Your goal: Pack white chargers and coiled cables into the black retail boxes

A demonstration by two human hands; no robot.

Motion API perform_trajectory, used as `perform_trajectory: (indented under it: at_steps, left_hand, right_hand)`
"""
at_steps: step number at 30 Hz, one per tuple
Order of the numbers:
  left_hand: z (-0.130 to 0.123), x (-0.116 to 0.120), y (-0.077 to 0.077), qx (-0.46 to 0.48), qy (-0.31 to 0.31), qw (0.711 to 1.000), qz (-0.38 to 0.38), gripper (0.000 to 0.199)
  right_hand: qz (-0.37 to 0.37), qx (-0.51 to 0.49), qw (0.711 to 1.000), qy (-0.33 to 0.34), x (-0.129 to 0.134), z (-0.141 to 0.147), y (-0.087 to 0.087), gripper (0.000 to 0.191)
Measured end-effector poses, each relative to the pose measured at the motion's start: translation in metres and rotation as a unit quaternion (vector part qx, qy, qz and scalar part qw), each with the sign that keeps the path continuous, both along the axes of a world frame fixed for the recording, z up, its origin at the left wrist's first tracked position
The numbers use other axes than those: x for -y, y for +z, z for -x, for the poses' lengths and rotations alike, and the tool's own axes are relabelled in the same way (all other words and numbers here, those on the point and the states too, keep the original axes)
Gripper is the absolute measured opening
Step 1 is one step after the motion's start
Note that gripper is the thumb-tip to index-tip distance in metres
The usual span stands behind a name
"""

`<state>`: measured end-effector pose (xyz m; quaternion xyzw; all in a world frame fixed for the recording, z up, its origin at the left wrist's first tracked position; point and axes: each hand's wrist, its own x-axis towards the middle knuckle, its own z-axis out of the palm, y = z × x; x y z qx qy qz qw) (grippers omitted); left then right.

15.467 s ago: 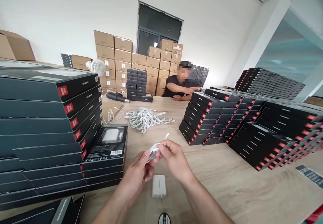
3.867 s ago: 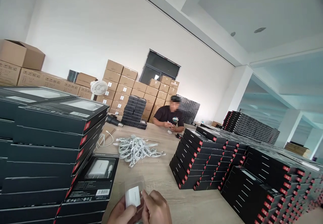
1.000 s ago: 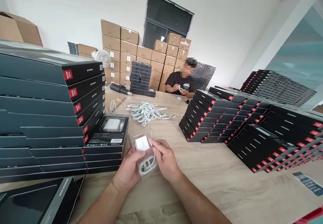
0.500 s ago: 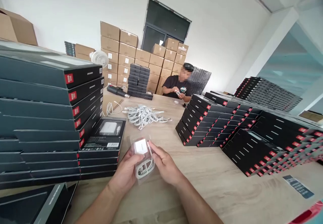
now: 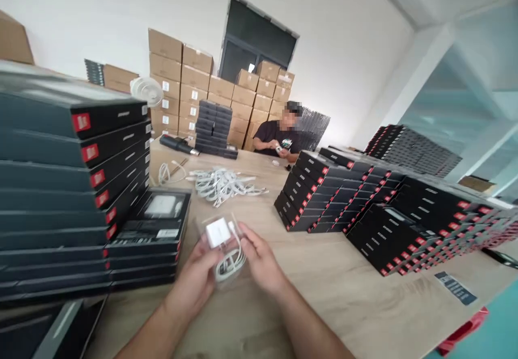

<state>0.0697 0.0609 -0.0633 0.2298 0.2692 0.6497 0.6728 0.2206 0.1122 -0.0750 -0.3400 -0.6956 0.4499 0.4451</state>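
Between my hands, above the table, is a clear plastic tray (image 5: 232, 282) with a white power adapter (image 5: 218, 233) in its upper part and a coiled white cable (image 5: 230, 263) in its lower part. My left hand (image 5: 200, 266) grips the tray's left side, thumb across the front. My right hand (image 5: 260, 256) holds the right edge near the cable, fingers closed against it. The far fingers of both hands are partly hidden behind the tray. Beyond it lies a tangled pile of white cables (image 5: 222, 183).
Stacked black boxes (image 5: 129, 137) stand close on the left, more black boxes (image 5: 388, 235) on the right. An open black box (image 5: 52, 326) lies at lower left. A heat-gun-like tool (image 5: 178, 144) lies farther back. A co-worker (image 5: 279, 135) sits across the wooden table (image 5: 315, 289), before cartons (image 5: 165, 67).
The view has turned slightly to the right, so surroundings sit farther left. Both hands still hold the tray, and the right fingers have shifted a little along its edge.
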Motion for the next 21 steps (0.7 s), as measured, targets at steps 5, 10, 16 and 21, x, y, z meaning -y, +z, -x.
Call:
perform_trajectory:
  at_steps: [5,10,16,21]
  left_hand:
    - [0.003,0.0,0.002,-0.009,-0.017,1.0,0.004,0.062]
    - [0.001,0.003,0.003,-0.008,0.003,0.999,0.038,0.052]
    - [0.006,0.001,0.0,-0.025,0.0,0.999,0.02,0.049]
    - [0.017,0.001,0.001,-0.021,-0.049,0.998,0.018,0.053]
  right_hand:
    - [-0.002,0.007,0.999,0.034,0.0,-0.004,-0.001,0.045]
    - [-0.015,0.044,0.999,-0.019,0.0,0.003,-0.011,0.046]
    - [-0.074,0.077,0.992,-0.075,0.006,0.02,-0.02,0.049]
    - [0.029,0.002,0.999,0.026,0.006,0.007,-0.005,0.052]
